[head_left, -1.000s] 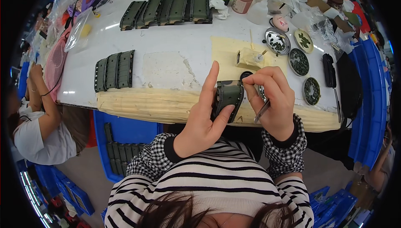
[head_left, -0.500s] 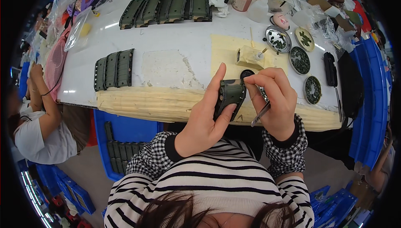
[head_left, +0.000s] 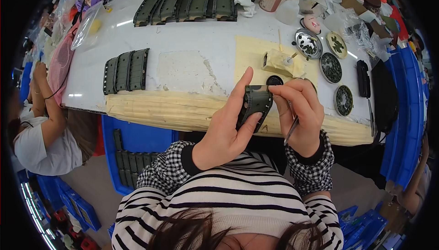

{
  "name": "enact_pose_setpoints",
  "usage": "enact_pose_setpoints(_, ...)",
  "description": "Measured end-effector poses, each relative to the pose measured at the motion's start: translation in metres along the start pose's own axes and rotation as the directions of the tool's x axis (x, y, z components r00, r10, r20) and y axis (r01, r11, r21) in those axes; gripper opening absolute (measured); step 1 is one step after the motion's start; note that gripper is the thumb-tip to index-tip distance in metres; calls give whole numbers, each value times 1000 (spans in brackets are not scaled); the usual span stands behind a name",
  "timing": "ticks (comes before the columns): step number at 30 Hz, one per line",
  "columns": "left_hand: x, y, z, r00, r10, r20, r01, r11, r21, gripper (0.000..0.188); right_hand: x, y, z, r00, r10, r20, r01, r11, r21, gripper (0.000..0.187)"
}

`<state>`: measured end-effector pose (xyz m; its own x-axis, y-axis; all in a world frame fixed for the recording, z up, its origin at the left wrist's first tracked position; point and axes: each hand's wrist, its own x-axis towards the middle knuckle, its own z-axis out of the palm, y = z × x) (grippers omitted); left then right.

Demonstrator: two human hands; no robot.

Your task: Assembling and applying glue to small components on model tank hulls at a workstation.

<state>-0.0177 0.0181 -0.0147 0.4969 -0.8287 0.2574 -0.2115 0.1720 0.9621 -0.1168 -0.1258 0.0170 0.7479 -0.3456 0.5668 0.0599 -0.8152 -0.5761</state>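
Note:
My left hand (head_left: 225, 129) is closed around a dark green curved plastic part (head_left: 257, 100) with a camouflage-patterned edge, thumb across its lower face. My right hand (head_left: 302, 112) has thumb and index fingertips pinched at the part's upper right edge; whether a tiny piece is between them cannot be made out. Metal tweezers (head_left: 291, 129) are tucked in the same hand, tips pointing down. Just beyond the hands lie a black round lid (head_left: 274, 80) and a tape-wrapped block (head_left: 278, 64) with a small nozzle or stick in it.
Dishes of small green pieces (head_left: 330, 67) stand at the right, near a black case (head_left: 362, 78). Similar green parts stand in rows at the back (head_left: 199, 5) and left (head_left: 126, 71). A blue crate (head_left: 137, 129) holds more below the table. Another person (head_left: 50, 133) sits at left.
The held part has turned slightly and sits a little farther right. My right fingertips remain at its edge, while the tweezers in that hand have swung steeper. The whole view has shifted slightly.

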Motion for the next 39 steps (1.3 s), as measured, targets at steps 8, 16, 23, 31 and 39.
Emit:
enact_pose_setpoints(8, -1, -4, -3, 989, -121, 86, 135, 974, -182, 66, -12, 5, -3, 998, 68, 5, -68, 989, 132, 33)
enact_pose_setpoints(16, 5, 1, -7, 975, -224, 10, 214, 921, -326, 63, -49, 73, -107, 834, 423, -356, -518, 821, -238, 8)
enact_pose_setpoints(23, 4, 3, 0, 971, -236, 44, 235, 896, -378, 62, -53, 97, -132, 828, 553, -94, -524, 701, -485, 13)
enact_pose_setpoints(31, 1, 1, -5, 977, -195, 84, 212, 922, -325, 63, -45, 107, -141, 783, 619, 62, -513, 699, -498, 15)
enact_pose_setpoints(39, -1, 0, -2, 978, -184, 95, 206, 923, -327, 68, -43, 114, -143, 786, 611, 96, -520, 736, -433, 17)
